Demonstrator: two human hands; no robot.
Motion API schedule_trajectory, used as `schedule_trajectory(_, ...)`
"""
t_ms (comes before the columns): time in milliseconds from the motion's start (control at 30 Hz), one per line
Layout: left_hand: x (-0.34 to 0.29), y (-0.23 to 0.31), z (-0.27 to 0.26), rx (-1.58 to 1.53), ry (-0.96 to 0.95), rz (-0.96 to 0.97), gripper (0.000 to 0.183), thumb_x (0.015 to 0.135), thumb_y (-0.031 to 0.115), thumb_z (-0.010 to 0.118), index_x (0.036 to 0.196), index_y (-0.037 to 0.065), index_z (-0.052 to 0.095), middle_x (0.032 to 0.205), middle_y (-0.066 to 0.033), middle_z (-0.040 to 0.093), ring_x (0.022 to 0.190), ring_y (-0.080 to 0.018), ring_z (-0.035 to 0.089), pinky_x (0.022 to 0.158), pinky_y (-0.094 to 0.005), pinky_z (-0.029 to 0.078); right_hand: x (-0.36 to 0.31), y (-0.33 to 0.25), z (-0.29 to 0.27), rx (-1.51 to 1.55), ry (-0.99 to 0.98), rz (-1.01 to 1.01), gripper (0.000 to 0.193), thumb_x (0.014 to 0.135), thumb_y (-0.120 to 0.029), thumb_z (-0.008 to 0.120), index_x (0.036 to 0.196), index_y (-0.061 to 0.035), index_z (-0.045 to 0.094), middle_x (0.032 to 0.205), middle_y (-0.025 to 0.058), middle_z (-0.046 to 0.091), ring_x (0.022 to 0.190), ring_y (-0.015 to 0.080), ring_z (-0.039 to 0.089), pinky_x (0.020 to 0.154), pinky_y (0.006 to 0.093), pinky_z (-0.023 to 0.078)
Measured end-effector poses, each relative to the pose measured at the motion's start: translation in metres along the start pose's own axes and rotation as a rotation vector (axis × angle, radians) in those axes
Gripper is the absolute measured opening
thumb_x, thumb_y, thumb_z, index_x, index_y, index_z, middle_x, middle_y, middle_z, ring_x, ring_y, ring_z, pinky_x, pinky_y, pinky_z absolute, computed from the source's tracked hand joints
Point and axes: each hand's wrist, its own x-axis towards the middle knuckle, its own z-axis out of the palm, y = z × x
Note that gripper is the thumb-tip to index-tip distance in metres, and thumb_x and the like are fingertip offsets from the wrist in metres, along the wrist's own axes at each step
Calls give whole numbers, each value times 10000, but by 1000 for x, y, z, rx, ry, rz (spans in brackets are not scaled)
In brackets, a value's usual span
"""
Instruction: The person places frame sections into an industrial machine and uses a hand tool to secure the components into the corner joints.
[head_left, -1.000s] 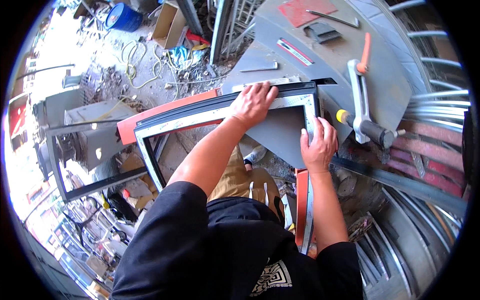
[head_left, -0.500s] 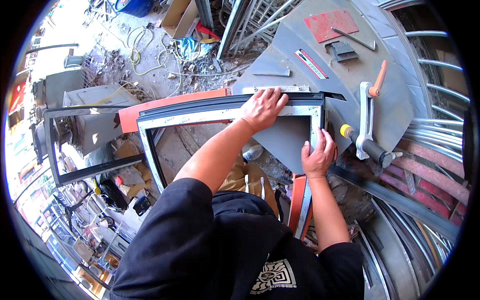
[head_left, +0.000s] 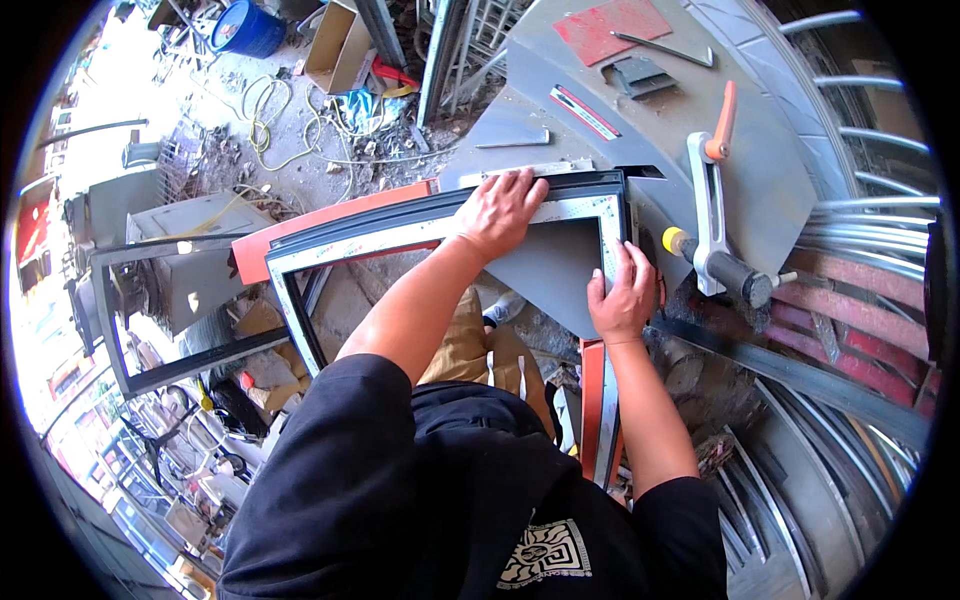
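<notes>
A dark grey window frame with white printed film on its faces lies in front of me. Its right corner rests over the grey top of a machine table. My left hand lies across the far bar, fingers curled over its outer edge. My right hand grips the right-hand bar just below the corner, the thumb on the inner side and the fingers along the top. Beneath the far bar runs an orange rail, and a second orange rail runs under the right bar.
On the machine table are a clamp arm with an orange handle, a red plate, a hex key and a grey block. Another dark frame stands left. Metal bars crowd the right; cables litter the floor.
The view has shifted a little, so the table and frame sit further left and higher in the picture. Both hands keep their places on the window frame.
</notes>
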Motion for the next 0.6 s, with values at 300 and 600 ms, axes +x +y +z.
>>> schedule_trajectory(300,-2,0,-7,44,8,-5,539,977,155,649,1514,110,616,1560,-135,646,1422,-331,645,1146,-490,566,0,-2,0,30,-4,4,621,991,-241,756,1586,-104,645,1491,197,636,1306,430,655,1128,547,549)
schedule_trajectory(600,1,-2,-5,8,2,2,530,955,157,660,1481,97,639,1524,-160,667,1361,-335,686,1157,-476,560,3,-2,4,8,11,-7,641,970,-230,763,1585,-101,639,1477,201,640,1307,432,651,1138,551,538)
